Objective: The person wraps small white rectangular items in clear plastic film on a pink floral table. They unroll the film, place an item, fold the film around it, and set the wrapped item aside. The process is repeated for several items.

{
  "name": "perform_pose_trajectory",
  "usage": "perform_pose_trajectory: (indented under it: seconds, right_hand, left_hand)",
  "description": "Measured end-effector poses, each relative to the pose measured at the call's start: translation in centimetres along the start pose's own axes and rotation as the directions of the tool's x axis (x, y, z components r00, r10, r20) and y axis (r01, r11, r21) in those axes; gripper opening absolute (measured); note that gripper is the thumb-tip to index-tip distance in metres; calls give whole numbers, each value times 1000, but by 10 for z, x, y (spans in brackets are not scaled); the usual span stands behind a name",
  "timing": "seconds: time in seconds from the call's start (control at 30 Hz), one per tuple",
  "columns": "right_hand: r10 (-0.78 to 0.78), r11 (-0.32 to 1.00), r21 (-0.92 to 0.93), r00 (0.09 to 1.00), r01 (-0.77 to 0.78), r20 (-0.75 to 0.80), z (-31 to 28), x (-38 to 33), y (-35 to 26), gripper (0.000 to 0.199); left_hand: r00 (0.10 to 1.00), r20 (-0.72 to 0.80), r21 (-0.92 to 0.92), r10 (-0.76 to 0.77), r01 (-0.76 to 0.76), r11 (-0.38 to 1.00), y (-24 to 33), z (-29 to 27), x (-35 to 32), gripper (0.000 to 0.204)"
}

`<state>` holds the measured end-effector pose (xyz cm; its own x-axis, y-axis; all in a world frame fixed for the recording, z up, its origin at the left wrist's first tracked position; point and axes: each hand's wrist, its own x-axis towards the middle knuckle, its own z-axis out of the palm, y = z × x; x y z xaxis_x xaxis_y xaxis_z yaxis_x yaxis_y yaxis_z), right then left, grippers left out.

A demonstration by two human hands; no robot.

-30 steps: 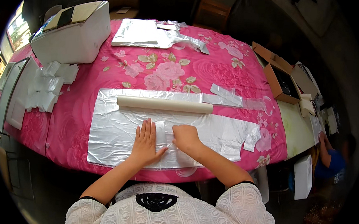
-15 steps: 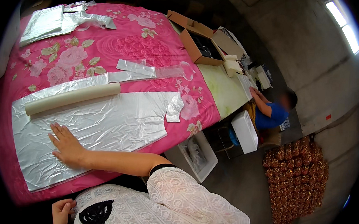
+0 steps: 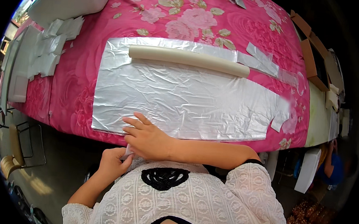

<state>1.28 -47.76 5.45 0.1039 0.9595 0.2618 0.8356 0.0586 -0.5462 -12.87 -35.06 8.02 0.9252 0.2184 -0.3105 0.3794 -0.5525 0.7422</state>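
A large crinkled silver foil-like sheet (image 3: 196, 100) lies flat along the near edge of the table. Along its far part rests a long beige cardboard tube (image 3: 182, 59). My right hand (image 3: 149, 137) reaches across my body to the sheet's near edge at left. Its fingers are spread, several of them over the silver surface. Just below, off the table's edge, my left hand (image 3: 114, 162) is closed, thumb and fingers pinching a small pale piece (image 3: 128, 151). What that piece is cannot be made out. The lower fingers of my right hand come close to it.
A pink floral cloth (image 3: 81, 73) covers the table. Silver strips (image 3: 258, 63) lie at right, folded silver pieces (image 3: 47, 52) at left. An open cardboard box (image 3: 316, 63) stands at the far right. A person in blue (image 3: 334, 168) is at lower right, a chair (image 3: 15, 147) at left.
My view has swung left. My right hand has moved from the sheet's surface to its near edge. My left hand has come up beside it and now pinches a pale piece.
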Motion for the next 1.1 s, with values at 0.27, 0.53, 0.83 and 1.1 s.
perform_pose_trajectory:
  seconds: [0.27,0.53,0.83,1.1]
  right_hand:
    - [290,921,349,905,-174,-313,-44,-6,30,9]
    - [436,868,362,870,-338,-232,-59,-8,56,19]
    - [491,850,338,841,-404,-229,-64,-32,73,20]
    - [412,851,-96,771,-516,-486,-101,-41,110,55]
  left_hand:
    - [996,-67,-550,-66,18,835,12,-6,51,16]
    - [975,-222,-591,-4,-131,796,16,-97,212,39]
    - [992,116,-39,-39,43,998,-11,-193,375,46]
    - [713,-448,478,539,-318,819,7,-150,350,42]
